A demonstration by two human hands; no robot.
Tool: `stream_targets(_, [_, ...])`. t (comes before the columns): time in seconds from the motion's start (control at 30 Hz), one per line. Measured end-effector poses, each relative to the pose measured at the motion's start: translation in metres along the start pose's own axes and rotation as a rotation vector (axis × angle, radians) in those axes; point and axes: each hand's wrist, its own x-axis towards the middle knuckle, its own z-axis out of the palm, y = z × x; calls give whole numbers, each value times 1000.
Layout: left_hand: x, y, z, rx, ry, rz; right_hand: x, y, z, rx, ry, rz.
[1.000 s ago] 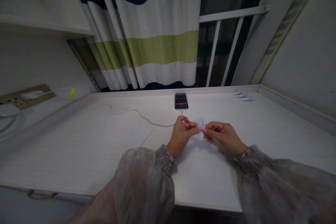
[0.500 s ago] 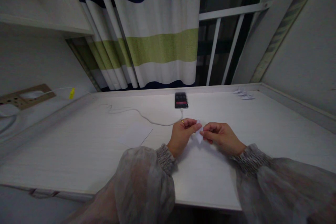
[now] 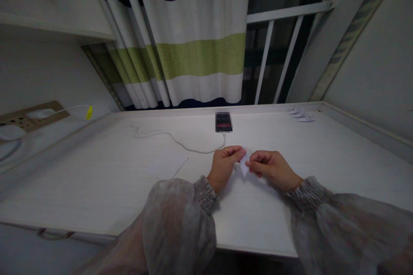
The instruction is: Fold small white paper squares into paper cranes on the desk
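A small folded piece of white paper [image 3: 244, 169] is held just above the white desk, its pointed end toward me. My left hand [image 3: 226, 164] pinches its upper left side between thumb and fingers; a ring shows on one finger. From the right, my right hand [image 3: 272, 168] grips the paper's edge with thumb and forefinger, the other fingers curled. The fingertips cover part of the folds. To the left, a flat stack or sheet of white paper [image 3: 167, 163] lies on the desk.
A phone [image 3: 223, 122] lies behind my hands, plugged into a white cable [image 3: 176, 141] that trails left. Several small folded paper pieces [image 3: 301, 115] sit at the back right. A power strip [image 3: 32, 118] is at the left wall; a curtain [image 3: 200, 60] hangs behind the desk [image 3: 97, 189].
The view has shifted slightly. The folded paper has turned a little and more of its face shows between my hands; both hands keep their grip.
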Motion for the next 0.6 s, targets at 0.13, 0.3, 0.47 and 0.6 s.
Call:
stream_targets(0.13, [0,-1,-1,-3,-16,17,0,-1,1,-6,-13,15])
stream_targets(0.3, [2,-4,-2,23,-15,50,1,1,0,-3,-10,1])
stream_targets(0.47, [4,-5,-2,41,5,85,1,2,0,15,-14,22])
stream_targets(0.6, [3,-3,-1,35,17,69,1,2,0,13,-15,30])
